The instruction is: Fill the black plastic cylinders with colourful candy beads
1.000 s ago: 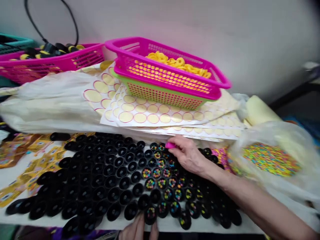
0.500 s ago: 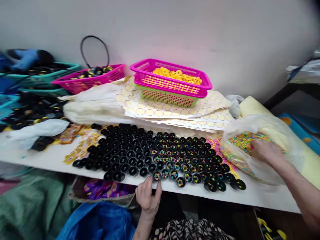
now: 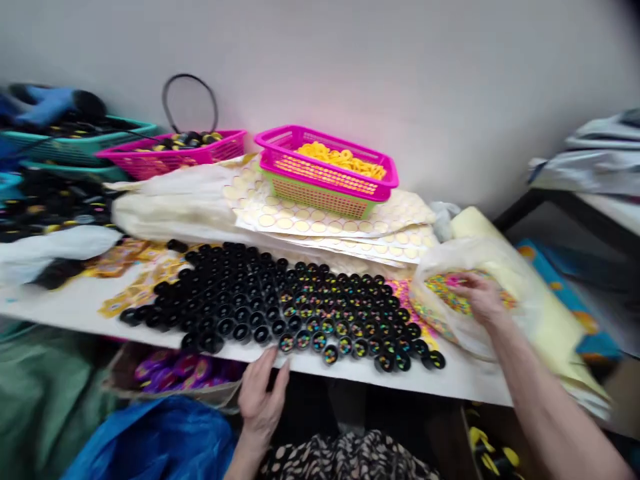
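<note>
My left hand [image 3: 263, 390] rests at the table's front edge, thumb and fingers apart, just below a small black cup [image 3: 286, 343] filled with coloured beads. Rows of such cups stand packed together; those on the right hold beads, while the black cups on the left [image 3: 225, 327] look dark inside. Over the mouth of a clear plastic bag [image 3: 525, 293] of multicoloured beads [image 3: 443, 293] is my right hand [image 3: 477, 293]. Its fingers are bent around a small pink object [image 3: 455, 279], too blurred to name.
Behind the cups, a pink basket [image 3: 390, 175] of yellow rings sits on sheets of round stickers [image 3: 310, 230]. Yellow packets [image 3: 143, 283] and black parts [image 3: 55, 200] lie at left. A blue bag [image 3: 160, 440] and a box of purple packets [image 3: 175, 370] are below the table edge.
The view has shifted, so the table's contents appear further left. My right hand has lifted out of the beads, with pink showing at its fingers. My left hand has drawn slightly away from the front cup.
</note>
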Motion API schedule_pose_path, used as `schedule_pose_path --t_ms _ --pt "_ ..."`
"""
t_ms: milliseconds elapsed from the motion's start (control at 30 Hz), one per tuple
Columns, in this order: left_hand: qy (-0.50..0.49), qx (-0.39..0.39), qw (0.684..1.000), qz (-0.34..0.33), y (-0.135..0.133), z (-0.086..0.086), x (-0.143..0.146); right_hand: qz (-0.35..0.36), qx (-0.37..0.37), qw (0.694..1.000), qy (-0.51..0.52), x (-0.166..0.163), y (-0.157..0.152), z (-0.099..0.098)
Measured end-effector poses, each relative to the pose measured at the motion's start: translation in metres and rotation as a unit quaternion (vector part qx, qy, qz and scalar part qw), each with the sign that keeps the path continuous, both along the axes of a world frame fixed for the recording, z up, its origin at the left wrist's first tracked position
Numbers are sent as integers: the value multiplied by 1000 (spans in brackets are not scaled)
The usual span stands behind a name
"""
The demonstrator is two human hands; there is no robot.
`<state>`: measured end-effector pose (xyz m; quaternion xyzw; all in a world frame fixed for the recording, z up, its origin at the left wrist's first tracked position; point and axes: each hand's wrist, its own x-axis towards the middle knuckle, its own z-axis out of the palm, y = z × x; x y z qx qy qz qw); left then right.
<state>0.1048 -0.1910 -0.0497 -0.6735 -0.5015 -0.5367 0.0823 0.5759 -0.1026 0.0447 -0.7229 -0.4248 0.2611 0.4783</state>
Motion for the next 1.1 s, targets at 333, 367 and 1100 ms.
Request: schedule_pose_path --t_ms 333,367,1100 --pt "45 11 999 0 -15 20 2 -9 64 996 55 -22 -10 25" --pt "63 8 998 10 -17 26 6 -5 72 994 78 -28 -11 28" --pt "-140 -138 976 93 -13 29 -6 505 56 855 -103 -291 -8 40"
